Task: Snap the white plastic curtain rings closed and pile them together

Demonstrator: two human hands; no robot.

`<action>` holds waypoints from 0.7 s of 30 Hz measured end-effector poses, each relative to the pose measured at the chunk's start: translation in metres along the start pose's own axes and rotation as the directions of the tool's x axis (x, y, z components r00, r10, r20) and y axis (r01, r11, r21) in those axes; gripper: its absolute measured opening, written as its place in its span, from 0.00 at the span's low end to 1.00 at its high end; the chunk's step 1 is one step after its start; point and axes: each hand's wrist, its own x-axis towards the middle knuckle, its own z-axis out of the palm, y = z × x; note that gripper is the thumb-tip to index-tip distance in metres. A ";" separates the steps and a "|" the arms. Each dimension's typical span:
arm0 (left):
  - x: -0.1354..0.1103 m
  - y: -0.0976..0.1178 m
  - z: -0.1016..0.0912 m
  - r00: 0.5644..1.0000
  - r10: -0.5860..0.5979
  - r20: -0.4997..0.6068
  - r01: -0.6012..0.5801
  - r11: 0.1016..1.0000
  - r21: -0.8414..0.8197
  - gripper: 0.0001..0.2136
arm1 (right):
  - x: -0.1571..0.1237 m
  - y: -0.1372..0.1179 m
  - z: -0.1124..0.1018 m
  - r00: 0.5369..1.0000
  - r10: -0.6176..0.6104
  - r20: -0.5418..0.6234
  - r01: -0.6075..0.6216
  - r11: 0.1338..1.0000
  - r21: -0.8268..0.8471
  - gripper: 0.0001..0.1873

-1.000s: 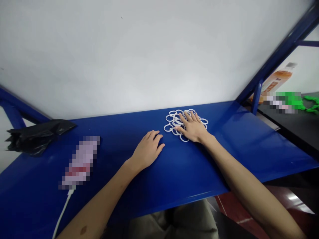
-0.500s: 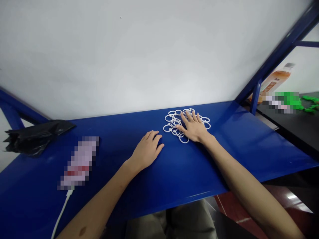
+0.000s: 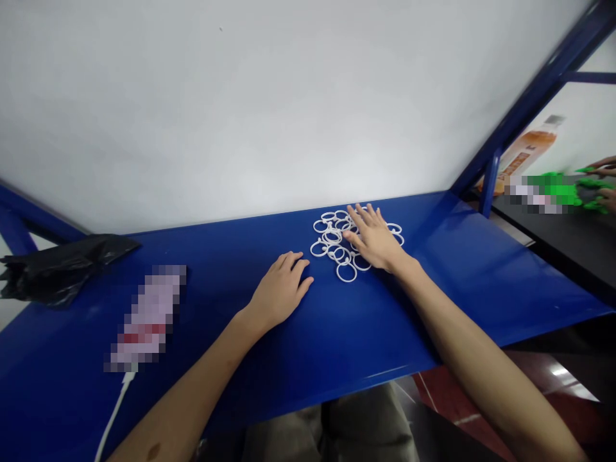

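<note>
Several thin white rings (image 3: 332, 237), each with a small knob, lie in an overlapping cluster on the blue table (image 3: 308, 346). Over the right part of the cluster my right hand (image 3: 373, 237) rests palm down with its fingers spread, hiding some of the rings. My left hand (image 3: 282, 289) lies flat on the table to the left of the rings, apart from them, its fingers stretched out and holding nothing.
A blurred-out flat object (image 3: 147, 317) with a white cable (image 3: 115, 407) lies on the left. Behind it is a crumpled black plastic bag (image 3: 67, 263). On a black table (image 3: 558, 231) at right stand an orange bottle (image 3: 527, 154) and green items (image 3: 561, 189) near another person's hands (image 3: 607, 183).
My right hand has shifted slightly over the rings, and some rings near it have moved a little. My left hand stays put. Another person's hands have come into view at the right.
</note>
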 end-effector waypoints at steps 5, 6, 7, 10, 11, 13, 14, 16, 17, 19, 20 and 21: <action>0.000 -0.001 0.000 1.000 -0.004 -0.005 0.003 0.999 -0.034 0.18 | -0.008 0.009 -0.026 0.975 0.005 -0.221 0.006 0.999 0.051 0.31; -0.001 -0.001 0.000 1.000 -0.005 -0.007 0.004 0.999 -0.042 0.18 | -0.009 0.009 -0.029 0.967 0.008 -0.255 0.008 0.998 0.064 0.29; -0.001 -0.001 0.000 1.000 -0.006 -0.007 0.006 0.999 -0.047 0.18 | -0.011 0.008 -0.031 0.963 0.001 -0.269 0.020 0.997 0.074 0.27; -0.001 -0.001 0.000 1.000 -0.008 -0.007 0.007 0.999 -0.045 0.18 | -0.013 -0.001 -0.032 0.977 -0.116 -0.181 0.136 0.985 0.103 0.22; -0.001 -0.001 0.000 1.000 -0.007 -0.008 0.007 0.999 -0.042 0.18 | -0.014 -0.006 -0.030 0.976 -0.172 -0.133 0.188 0.975 0.118 0.20; -0.001 -0.002 0.000 1.000 -0.006 -0.012 0.006 0.999 -0.038 0.17 | -0.017 -0.016 -0.025 0.962 -0.267 -0.055 0.272 0.951 0.145 0.16; -0.001 -0.002 0.000 1.000 -0.005 -0.014 0.005 0.999 -0.037 0.17 | -0.018 -0.021 -0.022 0.954 -0.298 -0.027 0.299 0.943 0.148 0.15; -0.001 -0.002 0.000 1.000 -0.004 -0.013 0.003 0.999 -0.034 0.17 | -0.019 -0.027 -0.016 0.946 -0.325 0.006 0.322 0.938 0.130 0.14; -0.001 -0.002 0.000 1.000 -0.003 -0.009 0.003 1.000 -0.031 0.18 | -0.020 -0.029 -0.014 0.945 -0.328 0.019 0.323 0.939 0.115 0.13; -0.001 -0.002 0.000 1.000 -0.005 0.000 0.005 1.000 -0.029 0.18 | -0.020 -0.030 -0.010 0.948 -0.318 0.035 0.314 0.945 0.088 0.13; -0.001 -0.002 -0.001 1.000 -0.006 0.000 0.006 0.999 -0.033 0.18 | -0.020 -0.030 -0.009 0.949 -0.312 0.039 0.308 0.948 0.080 0.14; -0.001 -0.002 -0.001 1.000 -0.006 -0.005 0.005 0.999 -0.038 0.17 | -0.020 -0.030 -0.008 0.950 -0.309 0.041 0.305 0.949 0.077 0.14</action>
